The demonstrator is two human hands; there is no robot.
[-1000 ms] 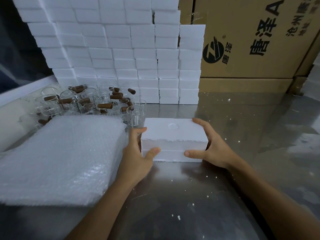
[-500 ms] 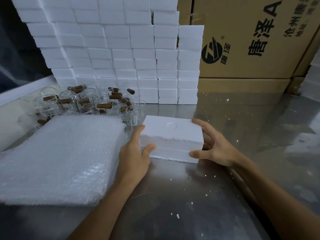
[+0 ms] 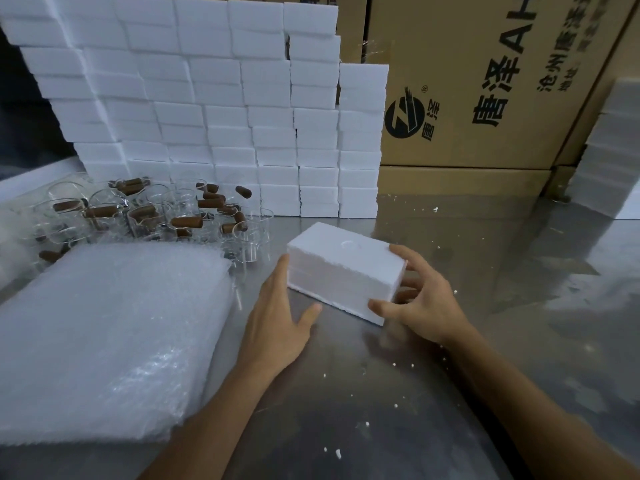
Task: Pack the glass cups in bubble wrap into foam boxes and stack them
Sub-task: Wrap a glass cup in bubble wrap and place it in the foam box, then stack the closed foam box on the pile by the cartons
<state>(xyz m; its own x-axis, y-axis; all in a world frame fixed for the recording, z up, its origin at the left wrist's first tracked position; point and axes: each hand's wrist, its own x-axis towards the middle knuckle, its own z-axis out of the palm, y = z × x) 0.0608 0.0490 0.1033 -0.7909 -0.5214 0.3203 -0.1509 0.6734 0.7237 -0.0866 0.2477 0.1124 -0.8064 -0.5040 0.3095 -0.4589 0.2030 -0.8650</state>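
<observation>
The foam box (image 3: 346, 271) sits mid-table. The right hand (image 3: 419, 299) grips its end; the left hand (image 3: 277, 317) presses flat. A clumsy swing could knock the glass cups (image 3: 145, 216) at ten o'clock.

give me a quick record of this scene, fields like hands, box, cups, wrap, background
left hand: fingers straight against the box's left end
right hand: grips the box's right end
foam box: closed, turned at an angle on the metal table
glass cups: loose pile with brown handles, far left, unwrapped
bubble wrap: thick stack of sheets, left
stacked boxes: white wall behind
cartons: brown, at the back
</observation>
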